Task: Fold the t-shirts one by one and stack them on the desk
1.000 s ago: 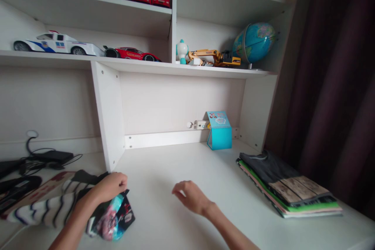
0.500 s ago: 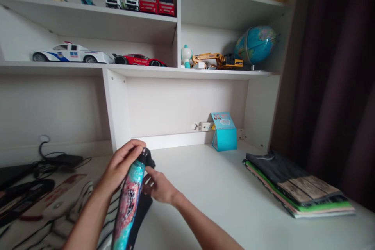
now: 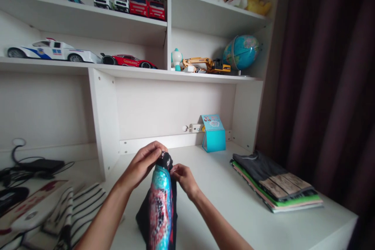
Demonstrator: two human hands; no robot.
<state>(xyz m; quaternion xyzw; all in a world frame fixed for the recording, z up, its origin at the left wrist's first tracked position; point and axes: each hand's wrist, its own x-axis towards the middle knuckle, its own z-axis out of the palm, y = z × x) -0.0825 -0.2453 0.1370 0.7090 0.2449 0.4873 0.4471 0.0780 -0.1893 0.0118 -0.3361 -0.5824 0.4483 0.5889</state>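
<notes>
A black shirt [image 3: 160,207] with a shiny teal and red sequin-like front hangs in folds between my hands, above the desk. My left hand [image 3: 144,165] pinches its bunched black top edge from the left. On the other side, my right hand [image 3: 185,180] has its fingertips closed on the black cloth just below that edge. The lower end of the shirt runs out of the bottom of the view. To the right lies a neat stack of folded shirts [image 3: 278,181], a grey one with a brown wood-look print on top.
A teal desk calendar [image 3: 214,138] stands at the back of the white desk [image 3: 263,228]. Striped cloth [image 3: 88,207], a computer mouse [image 3: 32,216] and a black adapter with cables [image 3: 43,165] lie left. Shelves above hold toy cars [image 3: 129,61], plush toys and a globe [image 3: 241,52].
Both hands and the shirt have moved right in the view, and the shirt hangs straighter. The right hand's fingers have closed on the cloth. The camera has turned slightly right.
</notes>
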